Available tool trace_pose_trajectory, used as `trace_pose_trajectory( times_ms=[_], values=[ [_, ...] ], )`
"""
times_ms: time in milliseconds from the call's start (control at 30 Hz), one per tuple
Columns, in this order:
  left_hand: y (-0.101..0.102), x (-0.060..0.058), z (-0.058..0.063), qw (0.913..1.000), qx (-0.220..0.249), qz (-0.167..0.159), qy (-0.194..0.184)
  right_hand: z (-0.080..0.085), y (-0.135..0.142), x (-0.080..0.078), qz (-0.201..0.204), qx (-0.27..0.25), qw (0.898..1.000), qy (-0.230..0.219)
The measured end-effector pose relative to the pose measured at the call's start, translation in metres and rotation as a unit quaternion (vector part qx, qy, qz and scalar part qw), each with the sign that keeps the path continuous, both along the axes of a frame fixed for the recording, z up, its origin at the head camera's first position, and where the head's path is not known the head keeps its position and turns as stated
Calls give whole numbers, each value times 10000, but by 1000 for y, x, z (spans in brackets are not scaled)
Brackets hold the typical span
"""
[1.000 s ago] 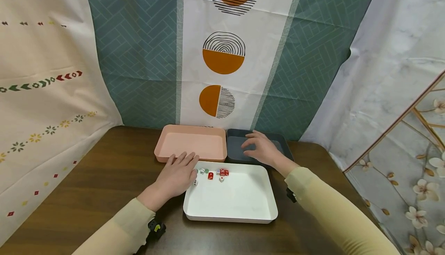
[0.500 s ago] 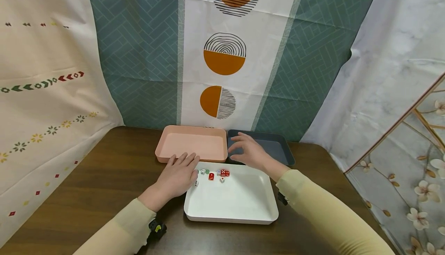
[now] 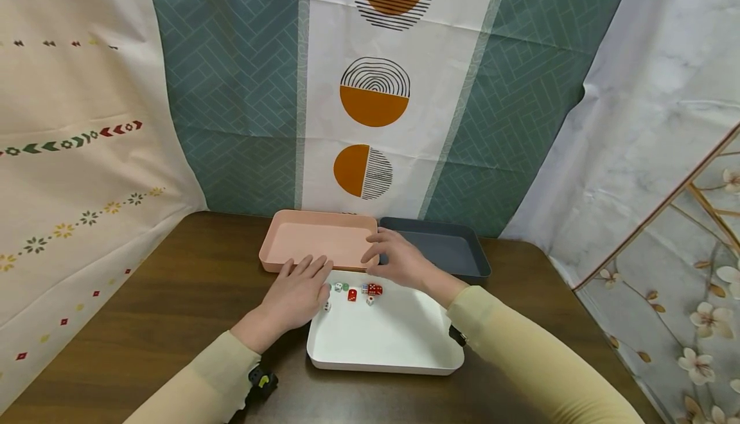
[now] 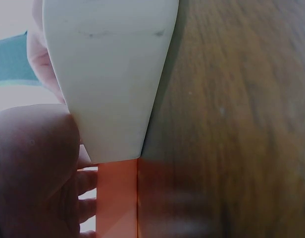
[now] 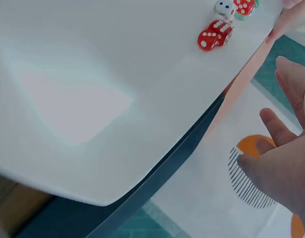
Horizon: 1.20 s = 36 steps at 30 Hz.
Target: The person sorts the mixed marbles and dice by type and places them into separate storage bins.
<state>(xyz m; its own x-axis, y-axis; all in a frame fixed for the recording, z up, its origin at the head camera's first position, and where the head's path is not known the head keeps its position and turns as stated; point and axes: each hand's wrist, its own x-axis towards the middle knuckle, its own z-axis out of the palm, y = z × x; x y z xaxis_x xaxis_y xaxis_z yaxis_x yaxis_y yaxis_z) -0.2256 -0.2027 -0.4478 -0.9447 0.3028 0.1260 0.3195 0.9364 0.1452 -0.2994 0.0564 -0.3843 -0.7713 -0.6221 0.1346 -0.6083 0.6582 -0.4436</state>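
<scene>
A white tray [image 3: 387, 344] holds several small dice, among them a red die [image 3: 352, 295] and a white die [image 3: 370, 300], gathered near its far left side. My left hand [image 3: 291, 299] lies over that tray's far left corner, fingers extended toward the pink tray [image 3: 318, 234]; it covers part of the dice group. Above the white tray's far rim is my right hand [image 3: 399, 262], its fingers loosely bent with nothing between them, fingertips near the pink tray's right end. In the right wrist view, red dice [image 5: 208, 39] show beyond the bare tray floor, apart from the right hand [image 5: 286, 148].
Behind the white tray, a dark blue-grey tray [image 3: 451, 250] stands beside the pink one. All rest on a brown wooden table [image 3: 150, 308]. Patterned cloth [image 3: 243, 90] hangs along the back and sides.
My right hand has moved left, from over the dark tray to the pink tray's right end. My left hand and the dice stay put.
</scene>
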Motion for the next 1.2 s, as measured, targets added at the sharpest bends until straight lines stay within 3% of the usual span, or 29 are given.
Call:
trace_pose_trajectory(
  times_ms=[433,1200],
  values=[
    [1,1,1,10000,-33,-7,-35,-10,-21,3,312,90,9995,-41],
    [0,2,4,10000,-31,-52,-14,-25,-39,2,769,918,9911,586]
  ],
)
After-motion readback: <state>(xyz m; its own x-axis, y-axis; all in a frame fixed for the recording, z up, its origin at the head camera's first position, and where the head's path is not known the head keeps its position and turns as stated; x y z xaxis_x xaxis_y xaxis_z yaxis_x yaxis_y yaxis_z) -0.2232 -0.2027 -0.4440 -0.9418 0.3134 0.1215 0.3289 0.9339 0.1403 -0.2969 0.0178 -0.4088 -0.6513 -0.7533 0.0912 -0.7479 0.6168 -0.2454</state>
